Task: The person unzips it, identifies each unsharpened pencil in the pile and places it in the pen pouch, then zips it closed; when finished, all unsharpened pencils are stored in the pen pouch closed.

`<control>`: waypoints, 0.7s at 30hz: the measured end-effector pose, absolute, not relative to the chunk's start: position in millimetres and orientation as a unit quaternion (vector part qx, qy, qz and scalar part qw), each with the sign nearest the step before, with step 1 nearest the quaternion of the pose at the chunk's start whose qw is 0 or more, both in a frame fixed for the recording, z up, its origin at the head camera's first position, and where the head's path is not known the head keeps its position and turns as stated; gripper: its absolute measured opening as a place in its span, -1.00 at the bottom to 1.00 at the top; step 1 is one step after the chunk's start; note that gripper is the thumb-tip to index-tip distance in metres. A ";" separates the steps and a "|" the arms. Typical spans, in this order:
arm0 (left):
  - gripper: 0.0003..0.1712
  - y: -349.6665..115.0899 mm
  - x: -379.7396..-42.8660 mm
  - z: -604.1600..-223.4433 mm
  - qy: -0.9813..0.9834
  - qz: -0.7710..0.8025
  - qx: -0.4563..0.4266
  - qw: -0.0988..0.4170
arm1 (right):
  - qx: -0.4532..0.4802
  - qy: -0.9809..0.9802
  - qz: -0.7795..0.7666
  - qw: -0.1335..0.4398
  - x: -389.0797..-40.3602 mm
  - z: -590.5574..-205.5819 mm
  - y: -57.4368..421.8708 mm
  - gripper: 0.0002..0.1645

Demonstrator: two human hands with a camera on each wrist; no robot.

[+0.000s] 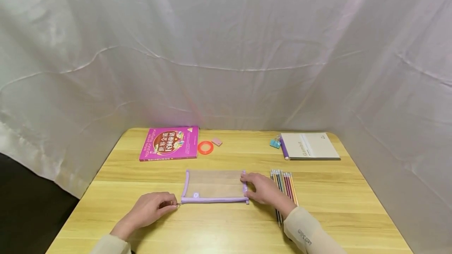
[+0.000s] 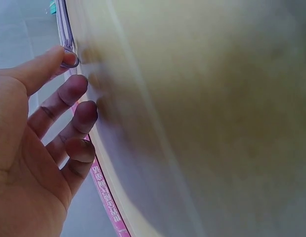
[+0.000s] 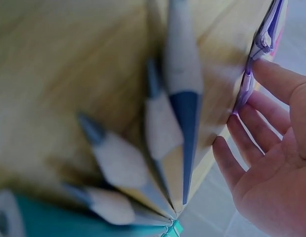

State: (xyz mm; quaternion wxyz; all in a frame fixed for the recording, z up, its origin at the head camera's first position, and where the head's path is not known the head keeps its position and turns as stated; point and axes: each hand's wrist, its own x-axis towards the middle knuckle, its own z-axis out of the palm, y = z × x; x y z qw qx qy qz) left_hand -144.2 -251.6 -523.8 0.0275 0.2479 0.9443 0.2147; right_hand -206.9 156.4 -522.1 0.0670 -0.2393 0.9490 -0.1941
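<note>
A see-through zip pouch with lilac trim lies flat on the table, its zipper edge toward me. At the pouch's left front corner, my left hand pinches the zipper pull between thumb and index finger; the other fingers are loosely bent. My right hand holds the right edge of the pouch, thumb near the zipper's end and fingers farther back. Under the right wrist lies a row of several pencils, partly hidden by the arm. Their sharpened tips loom close in the right wrist view.
At the back left lies a magenta book, with an orange tape ring and a pink eraser beside it. Back right are a notebook, a purple marker and blue binder clips. Grey curtains surround the table.
</note>
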 end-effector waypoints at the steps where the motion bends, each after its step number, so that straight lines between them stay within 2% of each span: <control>1: -0.87 -251.2 -144.1 -523.7 0.944 0.216 0.247 0.028 | -0.239 0.949 -0.194 0.067 -206.7 -522.2 156.4 -0.39; 9: -0.86 -245.3 -143.3 -520.2 0.948 0.200 0.247 0.010 | -0.239 0.951 -0.188 0.064 -205.5 -520.4 154.4 -0.40; 16: -0.80 -215.0 -150.5 -515.6 0.935 0.222 0.270 -0.056 | -0.245 0.950 -0.183 0.057 -202.5 -516.2 151.5 -0.38; 18: -0.80 -201.8 -155.4 -516.0 0.930 0.227 0.285 -0.053 | -0.248 0.949 -0.184 0.056 -200.9 -514.6 151.4 -0.37; 21: -0.66 -183.8 -163.1 -517.9 0.925 0.221 0.306 -0.036 | -0.255 0.948 -0.186 0.048 -197.6 -510.6 152.2 -0.34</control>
